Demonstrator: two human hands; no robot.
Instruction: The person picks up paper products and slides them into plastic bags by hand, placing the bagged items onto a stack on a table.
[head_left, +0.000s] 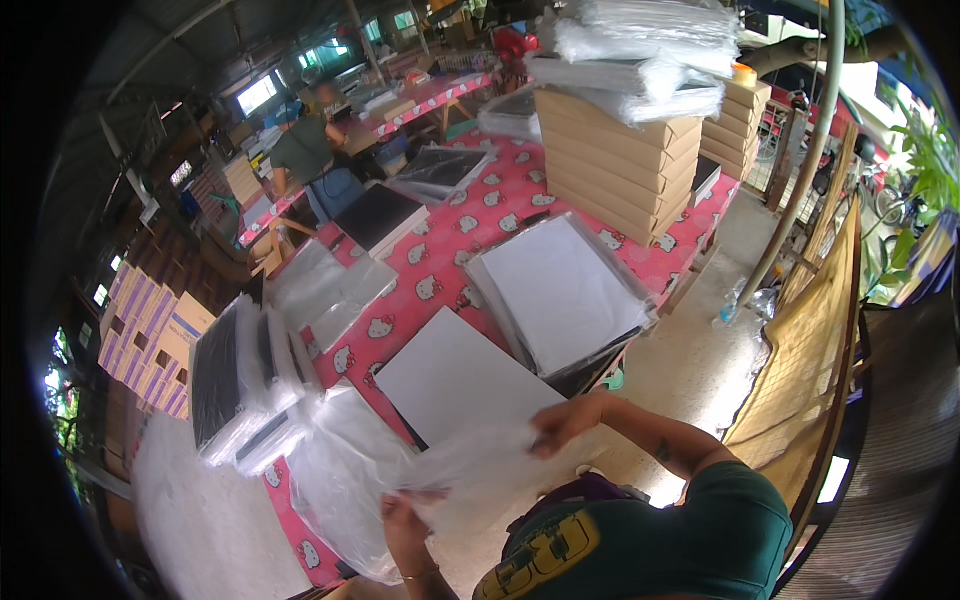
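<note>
Between my two hands a clear plastic bag (475,450) is stretched, smeared by motion. My left hand (404,518), low at the table's front edge, has its fingers closed on one side of it. Farther right and higher, my right hand (570,422) pinches the other side. Just beyond the bag lies a large white sheet (465,375) with a dark edge under its left side. To my left, beside my left hand, a heap of clear plastic bags (350,465) covers the table's near end.
The table wears a pink patterned cloth (425,262). Plastic-wrapped white sheets (560,290) lie at right, with stacked brown boxes (620,160) behind. Wrapped black panels (235,370) stand at left. A black panel (375,217) lies farther off. Another person (305,155) stands beyond the table.
</note>
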